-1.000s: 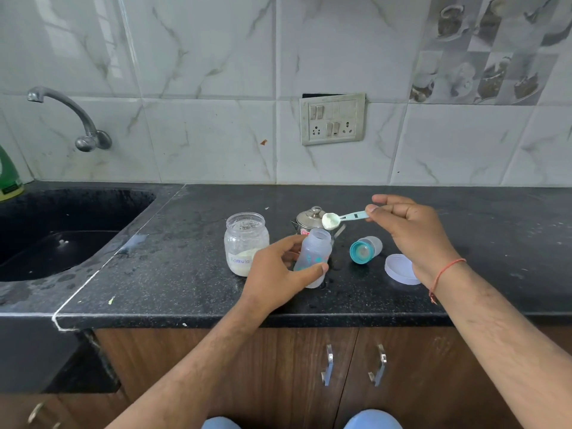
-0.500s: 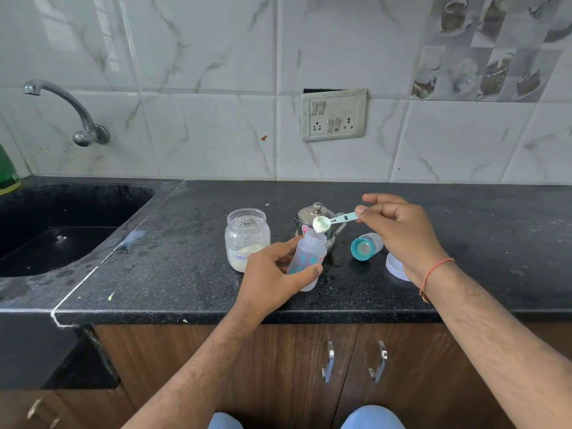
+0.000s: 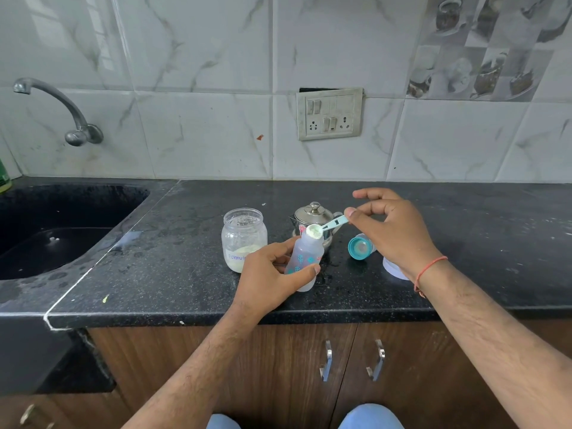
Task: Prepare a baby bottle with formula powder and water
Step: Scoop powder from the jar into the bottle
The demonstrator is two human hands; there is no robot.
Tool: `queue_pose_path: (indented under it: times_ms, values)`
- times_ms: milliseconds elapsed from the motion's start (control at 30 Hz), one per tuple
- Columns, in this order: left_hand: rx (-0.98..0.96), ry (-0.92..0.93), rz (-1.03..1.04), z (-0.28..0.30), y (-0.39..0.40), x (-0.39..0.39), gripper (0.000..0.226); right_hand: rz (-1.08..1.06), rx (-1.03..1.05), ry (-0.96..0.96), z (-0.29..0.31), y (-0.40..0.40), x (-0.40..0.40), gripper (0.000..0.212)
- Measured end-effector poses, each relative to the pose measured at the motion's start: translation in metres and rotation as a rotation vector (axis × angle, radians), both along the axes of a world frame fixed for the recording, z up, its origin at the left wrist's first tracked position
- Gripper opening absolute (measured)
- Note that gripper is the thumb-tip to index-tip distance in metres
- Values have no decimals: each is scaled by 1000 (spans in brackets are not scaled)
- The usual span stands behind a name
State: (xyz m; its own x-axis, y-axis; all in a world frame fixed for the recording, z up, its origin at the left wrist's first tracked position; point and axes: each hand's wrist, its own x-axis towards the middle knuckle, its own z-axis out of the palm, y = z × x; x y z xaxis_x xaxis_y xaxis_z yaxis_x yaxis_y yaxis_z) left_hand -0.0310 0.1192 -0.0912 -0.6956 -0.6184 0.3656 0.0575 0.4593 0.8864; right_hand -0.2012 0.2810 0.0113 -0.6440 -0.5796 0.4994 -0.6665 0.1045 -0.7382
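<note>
A small clear baby bottle (image 3: 306, 253) with teal leaf prints stands tilted on the black counter (image 3: 173, 274). My left hand (image 3: 272, 280) grips its body. My right hand (image 3: 390, 233) pinches the handle of a light blue scoop (image 3: 325, 229). The scoop's bowl, holding white powder, sits tipped at the bottle's open mouth. An open glass jar (image 3: 244, 243) with formula powder at its bottom stands just left of the bottle. The teal bottle cap with nipple (image 3: 360, 246) lies on its side to the right.
A small steel lidded pot (image 3: 314, 219) stands behind the bottle. A white jar lid (image 3: 393, 270) lies half hidden under my right wrist. A black sink (image 3: 55, 224) with a wall tap (image 3: 62, 109) is at the left. A switch plate (image 3: 329, 113) is on the tiled wall.
My right hand moved the scoop left and down from above the bottle to its mouth and tipped it. My left hand kept its grip on the bottle.
</note>
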Motion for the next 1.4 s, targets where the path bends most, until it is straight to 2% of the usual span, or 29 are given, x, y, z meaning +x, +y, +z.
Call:
queue_pose_path:
  times_ms: [233,467,633,767,967,1400]
  values:
    - [-18,1,20,0,-1,0,78,-11,67,358,9,2,8,17]
    - [-17,71,22,-1,1,0,67,89,38,1004,16,9,21,19]
    - [-20,98,20,0,2,0,66,89,-39,1261,17,11,26,23]
    - [-21,97,25,1,4,1,66,75,-48,1296,17,12,26,22]
    - [-21,99,31,1,3,0,66,84,-27,1068,18,8,24,20]
    - [-39,77,29,-2,0,1,68,82,5,997,19,10,18,14]
